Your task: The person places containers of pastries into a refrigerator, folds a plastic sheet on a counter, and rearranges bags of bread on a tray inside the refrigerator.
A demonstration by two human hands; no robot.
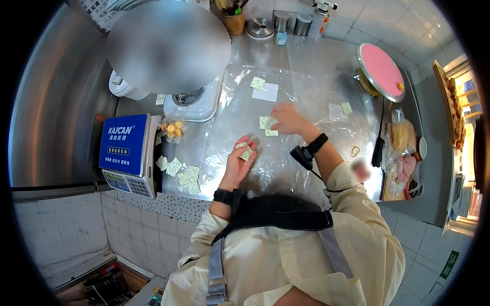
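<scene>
My left hand (237, 166) is palm up with its fingers curled round a small square printed sachet (244, 151), pale with green marks. Reaching over the steel table, my right hand (290, 119) has its fingertips together on a similar sachet (272, 122). Beside and under that one lie more sachets (270, 132), on a clear plastic sheet (237, 97). Farther off, a sachet (257, 83) overlaps a white paper square (266, 92). Another sachet (346, 107) sits by a pale square (337, 112) on the right. Several loose sachets (189, 175) are scattered near the left edge.
At left stand a blue-topped scale (124, 145), a bag of small yellow-orange pieces (173, 128) and a white appliance (196, 109). On the right are a pink turntable (382, 71), rubber bands (355, 151) and a board of bagged food (400, 148). A gas torch (319, 20) stands at the back.
</scene>
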